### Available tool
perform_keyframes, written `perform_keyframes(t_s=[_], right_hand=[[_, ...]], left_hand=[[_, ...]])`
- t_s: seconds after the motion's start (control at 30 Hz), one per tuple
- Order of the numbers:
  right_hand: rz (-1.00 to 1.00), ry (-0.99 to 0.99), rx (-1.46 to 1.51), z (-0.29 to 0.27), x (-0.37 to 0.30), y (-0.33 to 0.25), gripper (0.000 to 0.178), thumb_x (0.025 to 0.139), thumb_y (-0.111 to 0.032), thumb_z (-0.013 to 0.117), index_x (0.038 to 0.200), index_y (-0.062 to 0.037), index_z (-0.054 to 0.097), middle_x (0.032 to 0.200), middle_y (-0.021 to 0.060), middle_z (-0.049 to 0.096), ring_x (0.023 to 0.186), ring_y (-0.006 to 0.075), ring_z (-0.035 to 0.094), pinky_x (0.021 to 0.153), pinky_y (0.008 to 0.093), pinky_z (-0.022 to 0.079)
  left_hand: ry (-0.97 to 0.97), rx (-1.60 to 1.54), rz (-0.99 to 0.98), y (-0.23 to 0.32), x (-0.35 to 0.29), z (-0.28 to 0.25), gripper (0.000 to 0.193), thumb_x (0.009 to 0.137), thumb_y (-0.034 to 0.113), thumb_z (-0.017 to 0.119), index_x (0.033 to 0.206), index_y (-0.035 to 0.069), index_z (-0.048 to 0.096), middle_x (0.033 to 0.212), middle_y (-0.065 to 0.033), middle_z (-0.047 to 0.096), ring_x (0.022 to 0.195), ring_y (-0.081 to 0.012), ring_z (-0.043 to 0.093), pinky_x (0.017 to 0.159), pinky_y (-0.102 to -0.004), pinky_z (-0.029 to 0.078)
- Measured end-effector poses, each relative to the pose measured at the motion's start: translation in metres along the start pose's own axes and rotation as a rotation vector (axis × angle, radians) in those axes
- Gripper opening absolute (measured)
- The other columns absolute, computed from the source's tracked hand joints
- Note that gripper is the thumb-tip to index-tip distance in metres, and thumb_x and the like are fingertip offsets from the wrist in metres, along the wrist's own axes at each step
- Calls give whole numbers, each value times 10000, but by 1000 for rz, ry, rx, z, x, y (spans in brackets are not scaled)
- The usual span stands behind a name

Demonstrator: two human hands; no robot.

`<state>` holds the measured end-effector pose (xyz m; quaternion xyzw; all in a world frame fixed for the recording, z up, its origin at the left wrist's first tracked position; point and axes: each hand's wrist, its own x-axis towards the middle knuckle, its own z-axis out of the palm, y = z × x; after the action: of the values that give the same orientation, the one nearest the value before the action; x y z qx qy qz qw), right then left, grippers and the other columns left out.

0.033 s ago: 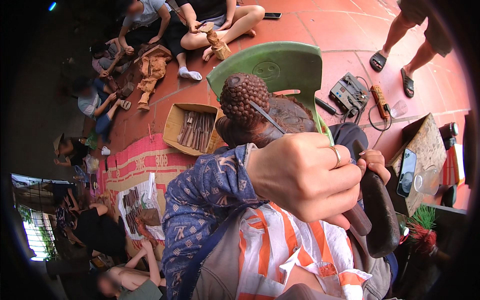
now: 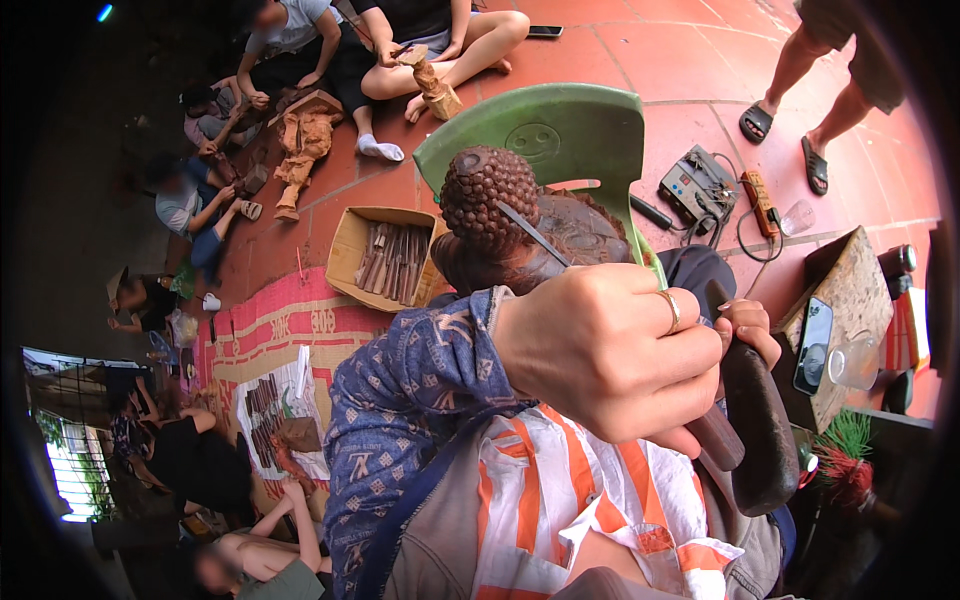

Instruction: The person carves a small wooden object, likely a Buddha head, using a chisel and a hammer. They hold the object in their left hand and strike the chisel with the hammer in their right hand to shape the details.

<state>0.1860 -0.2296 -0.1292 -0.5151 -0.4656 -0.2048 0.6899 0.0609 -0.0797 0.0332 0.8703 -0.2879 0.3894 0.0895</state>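
A dark brown wood carving (image 2: 490, 195), its knob covered in rows of rounded bumps, rests in front of me against a green plastic chair (image 2: 590, 120). My left hand (image 2: 610, 355), with a ring on one finger, is closed around a chisel (image 2: 716, 440). The chisel's thin metal blade reaches up to the bumpy knob, and its wooden handle end sticks out below my fist. Just beyond it, my right hand (image 2: 750, 330) grips a dark, club-shaped wooden mallet (image 2: 758, 430) beside the handle end. Some of the right-hand fingers are hidden.
Left of the carving sits a cardboard box (image 2: 345, 255) of chisels; more tools (image 2: 265, 415) lie on a pink mat (image 2: 260, 335). At right are a grey powered unit (image 2: 697, 185), an orange power strip (image 2: 760, 200) and a block (image 2: 850, 320) bearing a phone. Several people work around.
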Motion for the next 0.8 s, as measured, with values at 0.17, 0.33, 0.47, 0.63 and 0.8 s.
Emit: perform_keyframes(t_s=[0.17,0.33,0.47,0.63,0.8], right_hand=[[-16,52,43,1,1,5,310,864,29,613,1002,-72,355,764,93,497,661,207,473,669,393,465],[-135,50,7,-6,24,3,310,896,-60,638,1009,-85,351,762,93,493,655,219,486,632,390,464],[-253,50,-223,-13,43,-10,301,921,-121,629,1013,-83,346,750,97,481,637,228,484,600,388,465],[-359,-7,-389,-23,55,-24,262,930,-74,607,1037,-75,368,775,117,498,647,237,498,607,418,457],[-373,-43,-454,-27,58,-40,265,925,-74,603,1008,-87,353,782,104,463,655,227,488,617,424,491]], left_hand=[[34,6,-8,0,1,-3,414,711,437,684,775,31,634,606,20,464,476,-86,419,386,-235,259],[19,-68,-68,5,4,-14,370,682,401,659,753,44,588,654,-7,436,534,-132,468,429,-256,359],[47,-143,-68,6,3,-18,382,721,425,650,752,53,567,660,-13,410,527,-141,466,428,-263,383],[14,-199,-29,4,-1,-25,395,745,443,645,752,58,562,662,-15,412,522,-142,467,424,-267,393],[27,-258,-13,5,-5,-31,407,724,462,641,717,65,550,654,-16,422,527,-144,478,432,-267,400]])
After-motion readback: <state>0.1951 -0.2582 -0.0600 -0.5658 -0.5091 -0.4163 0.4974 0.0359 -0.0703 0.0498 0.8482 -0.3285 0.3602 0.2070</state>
